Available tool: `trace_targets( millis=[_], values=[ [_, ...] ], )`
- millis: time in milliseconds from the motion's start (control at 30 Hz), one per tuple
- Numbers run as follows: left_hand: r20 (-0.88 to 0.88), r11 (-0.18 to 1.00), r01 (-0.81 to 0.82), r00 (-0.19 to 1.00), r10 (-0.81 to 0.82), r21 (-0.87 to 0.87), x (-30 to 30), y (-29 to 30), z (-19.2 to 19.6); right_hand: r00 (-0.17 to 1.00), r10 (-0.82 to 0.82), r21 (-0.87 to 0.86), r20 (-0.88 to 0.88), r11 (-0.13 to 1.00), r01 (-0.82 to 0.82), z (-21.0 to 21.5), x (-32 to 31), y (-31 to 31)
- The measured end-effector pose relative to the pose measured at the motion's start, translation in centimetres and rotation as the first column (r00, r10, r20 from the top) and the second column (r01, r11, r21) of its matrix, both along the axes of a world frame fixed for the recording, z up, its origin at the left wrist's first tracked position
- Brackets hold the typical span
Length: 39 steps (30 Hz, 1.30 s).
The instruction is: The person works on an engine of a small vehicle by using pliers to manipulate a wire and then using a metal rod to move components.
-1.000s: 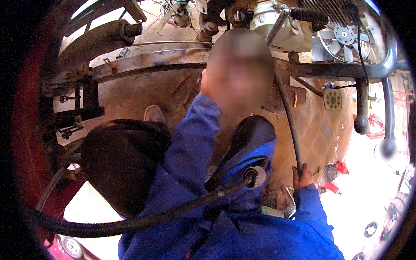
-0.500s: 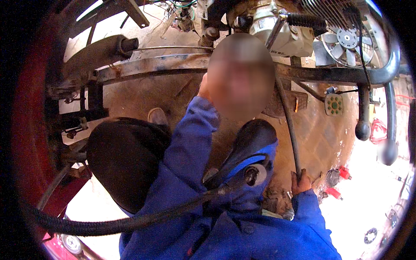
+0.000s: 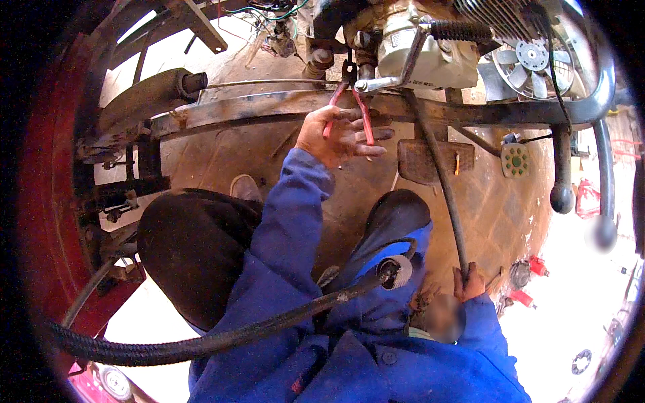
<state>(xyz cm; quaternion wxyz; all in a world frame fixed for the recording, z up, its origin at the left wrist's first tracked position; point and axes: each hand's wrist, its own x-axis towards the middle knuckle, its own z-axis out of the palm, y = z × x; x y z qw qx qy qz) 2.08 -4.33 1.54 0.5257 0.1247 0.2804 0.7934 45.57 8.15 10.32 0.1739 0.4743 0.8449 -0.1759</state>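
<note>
My left hand (image 3: 339, 134) is raised to the dark metal crossbar (image 3: 269, 107) and is shut on red-handled pliers (image 3: 363, 117). The pliers' jaws reach up to a small fitting (image 3: 349, 70) under the engine. My right hand (image 3: 468, 283) sits low at the right, closed around a thin black cable (image 3: 440, 174) that runs up toward the engine. Both sleeves are blue.
A pale engine casing (image 3: 430, 60) and a cooling fan (image 3: 534, 57) sit above the crossbar. A rusty floor plate (image 3: 497, 215) carries a dark pedal (image 3: 426, 161). A black ribbed hose (image 3: 201, 344) crosses low in front. A red frame (image 3: 47, 201) curves along the left.
My left hand stays up at the crossbar, where it was blurred out in the earlier frames. My right hand keeps its hold on the cable. The view has shifted slightly.
</note>
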Motion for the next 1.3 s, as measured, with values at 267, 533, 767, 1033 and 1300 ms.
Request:
trace_targets(
  millis=[267, 533, 767, 1033, 1300],
  values=[
    [0.482, 0.983, 0.185, 0.861, -0.161, -0.003, -2.6, -0.1, -1.7, 1.000, 0.009, 0.049, 0.020, 0.999, -0.010, 0.9, -0.8, -0.3],
    [0.505, 0.990, 0.142, 0.855, -0.118, -0.009, -1.2, -0.1, -2.4, 0.999, 0.044, 0.037, -0.009, 0.998, -0.043, 0.3, -0.8, 0.0],
    [0.557, 0.995, 0.072, 0.825, -0.096, 0.065, -0.2, -0.2, -2.6, 1.000, 0.013, 0.027, 0.002, 1.000, -0.013, 0.5, -1.1, -0.3],
    [0.343, 0.942, 0.095, 0.939, 0.022, -0.322, -0.2, 0.9, 0.5, 0.996, 0.086, 0.074, -0.001, 0.994, -0.086, 0.1, -0.6, 0.0],
    [0.379, 0.974, 0.033, 0.924, 0.056, -0.224, 0.3, 2.1, 2.0, 0.993, 0.066, 0.103, -0.101, 0.993, -0.056, -0.1, 0.1, 0.0]
  ],
)
